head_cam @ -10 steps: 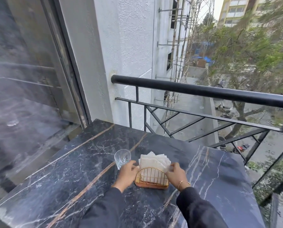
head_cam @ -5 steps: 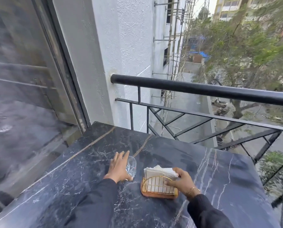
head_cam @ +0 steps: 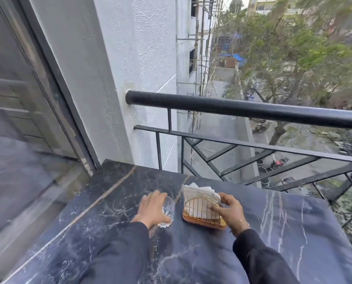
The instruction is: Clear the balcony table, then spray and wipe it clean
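A dark marble balcony table (head_cam: 273, 228) with pale veins fills the lower view. On it stands a clear drinking glass (head_cam: 168, 210), and my left hand (head_cam: 152, 209) is wrapped round it from the left. Just to its right sits a napkin holder (head_cam: 201, 210), a gold wire arch on a wooden base holding white paper napkins. My right hand (head_cam: 228, 209) grips the holder's right end, fingers over the wire and napkins. Both sleeves are dark.
A black metal railing (head_cam: 242, 108) runs along the table's far edge, with a drop to the street behind it. A glass sliding door (head_cam: 17, 119) and a white wall (head_cam: 119, 78) stand at the left.
My left hand left the napkin holder and closed round the glass. My right hand kept its hold on the holder. The camera moved closer and tilted.
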`<state>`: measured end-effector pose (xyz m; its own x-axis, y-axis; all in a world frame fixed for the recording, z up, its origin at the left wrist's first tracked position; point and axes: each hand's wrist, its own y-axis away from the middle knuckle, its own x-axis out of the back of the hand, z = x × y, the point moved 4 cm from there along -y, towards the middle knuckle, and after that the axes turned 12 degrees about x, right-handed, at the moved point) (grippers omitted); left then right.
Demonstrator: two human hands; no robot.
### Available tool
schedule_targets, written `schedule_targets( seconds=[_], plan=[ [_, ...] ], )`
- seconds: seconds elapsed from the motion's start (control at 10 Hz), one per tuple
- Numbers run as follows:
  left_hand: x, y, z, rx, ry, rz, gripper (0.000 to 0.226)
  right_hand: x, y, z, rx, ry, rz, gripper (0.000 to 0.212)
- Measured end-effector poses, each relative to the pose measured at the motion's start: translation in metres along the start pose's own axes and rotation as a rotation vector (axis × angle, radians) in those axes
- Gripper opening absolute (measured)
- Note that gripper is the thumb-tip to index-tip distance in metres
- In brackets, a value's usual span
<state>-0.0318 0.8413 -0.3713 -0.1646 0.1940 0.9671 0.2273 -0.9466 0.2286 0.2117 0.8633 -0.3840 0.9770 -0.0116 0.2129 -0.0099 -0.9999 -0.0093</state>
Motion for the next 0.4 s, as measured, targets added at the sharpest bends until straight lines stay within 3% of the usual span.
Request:
schedule_targets(
  seconds=[0.3,0.4],
  plan=[
    [0.004,-0.023,0.008,-0.041,-0.013,-0.019,0.101,-0.022,-0.01,-0.001,-0.01,0.155,-0.083,0.046],
    [0.01,-0.011,0.005,-0.026,0.052,-0.041,0.117,-0.014,0.0,-0.015,0.012,0.262,-0.047,0.068]
  ],
)
